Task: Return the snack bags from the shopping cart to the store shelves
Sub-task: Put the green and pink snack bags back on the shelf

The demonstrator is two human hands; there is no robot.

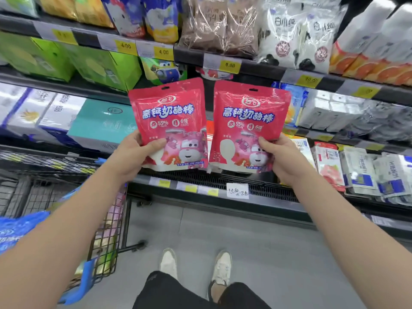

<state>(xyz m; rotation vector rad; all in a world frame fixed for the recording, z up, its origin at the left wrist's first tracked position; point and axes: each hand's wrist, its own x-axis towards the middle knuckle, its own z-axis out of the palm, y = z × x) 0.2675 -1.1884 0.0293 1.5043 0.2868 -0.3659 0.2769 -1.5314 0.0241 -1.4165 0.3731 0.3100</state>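
Note:
Two matching red snack bags with a cartoon robot face are held upright side by side in front of the store shelves. My left hand (136, 152) grips the lower left edge of the left red bag (169, 117), thumb across its front. My right hand (282, 157) grips the lower right edge of the right red bag (250, 121) the same way. Behind the gap between them, another red bag (214, 74) of the same kind shows on the shelf. The shopping cart (107, 219) stands at the lower left with a blue bag (13, 233) and pale packs inside.
Chilled shelves (256, 70) hold green cartons (100, 68) at left, white and teal boxes below them, white milk packs at right. Yellow price tags line the shelf edges. A black vent grille (223, 181) runs along the lowest shelf. Grey floor and my shoes (220, 268) are below.

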